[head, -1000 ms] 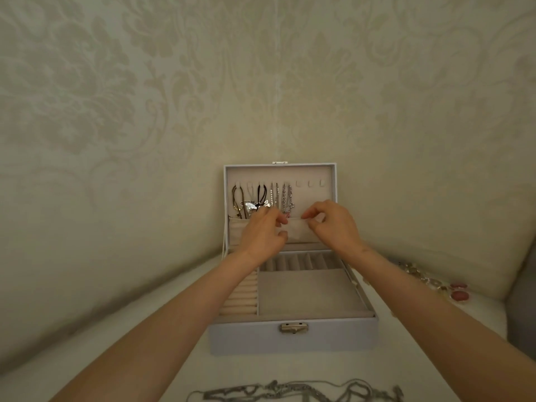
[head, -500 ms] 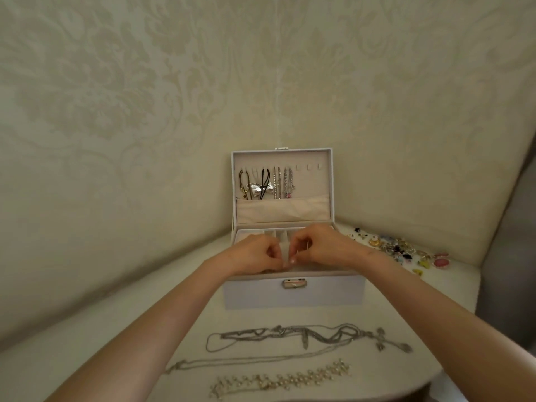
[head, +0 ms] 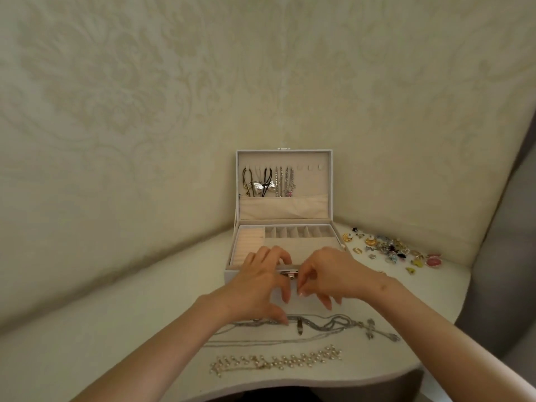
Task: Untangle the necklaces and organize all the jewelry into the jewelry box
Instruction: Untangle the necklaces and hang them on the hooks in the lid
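A home, likely a bedroom corner: damask-patterned wallpaper (head: 145, 97) rises behind a curved cream worktop (head: 116, 329) carrying a jewelry box (head: 285, 181).

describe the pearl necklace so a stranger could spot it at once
Find the open jewelry box on the white table. Before it lie tangled silver chains, then, nearest the table's front edge, the pearl necklace. It alone is pale round beads.
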`<state>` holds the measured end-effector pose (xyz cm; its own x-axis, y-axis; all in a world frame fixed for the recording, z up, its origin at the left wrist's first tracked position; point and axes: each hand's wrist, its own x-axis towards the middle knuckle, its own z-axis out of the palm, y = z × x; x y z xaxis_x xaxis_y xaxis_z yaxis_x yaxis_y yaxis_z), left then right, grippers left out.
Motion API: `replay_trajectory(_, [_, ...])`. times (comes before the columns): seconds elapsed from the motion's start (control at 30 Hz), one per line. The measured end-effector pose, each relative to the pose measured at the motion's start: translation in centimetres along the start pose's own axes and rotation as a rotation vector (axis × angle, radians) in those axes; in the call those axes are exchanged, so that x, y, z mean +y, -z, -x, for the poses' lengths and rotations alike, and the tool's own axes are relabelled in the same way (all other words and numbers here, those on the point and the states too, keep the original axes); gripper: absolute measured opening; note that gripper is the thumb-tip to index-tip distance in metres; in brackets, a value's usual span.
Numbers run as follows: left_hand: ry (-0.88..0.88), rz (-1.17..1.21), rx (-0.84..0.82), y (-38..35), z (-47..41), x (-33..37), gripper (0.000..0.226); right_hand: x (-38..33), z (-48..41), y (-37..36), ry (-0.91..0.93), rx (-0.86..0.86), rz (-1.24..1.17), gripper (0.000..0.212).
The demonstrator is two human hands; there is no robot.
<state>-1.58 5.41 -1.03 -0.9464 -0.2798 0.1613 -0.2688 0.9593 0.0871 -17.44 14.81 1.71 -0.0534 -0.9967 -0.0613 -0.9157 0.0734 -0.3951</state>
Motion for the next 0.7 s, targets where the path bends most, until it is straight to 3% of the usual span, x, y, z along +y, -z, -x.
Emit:
replay_trajectory(0.1, [-0.001,0.002,0.043,-0.7,0.5,0.0,0.028,-0.5,0.7,-1.3,-0.059,-0.131,0.005,0.02])
replay_trajectory(0.2, [-0.02,0.011,0.083,-1.4,0.6,0.0,0.017,-0.5,0.7,-2.5,-0.074,-0.124,0.018,0.026])
replay_trajectory(0.33, [-0.036,0.004,0.106,-1.7,0.5,-0.2,0.009,-0.5,0.5,-2.8,-0.058,-0.122,0.015,0.015])
replay_trajectory(0.5, [-0.034,0.062,0.103,-1.5,0.4,-0.6,0.004,-0.2,0.5,-3.2,-0.128,-0.185,-0.168,0.008])
replay_trajectory(0.7, [-0.066,0.067,0.133,-0.9,0.9,-0.8,0.005,-0.2,1.0,-2.6,-0.114,-0.12,-0.195,0.006])
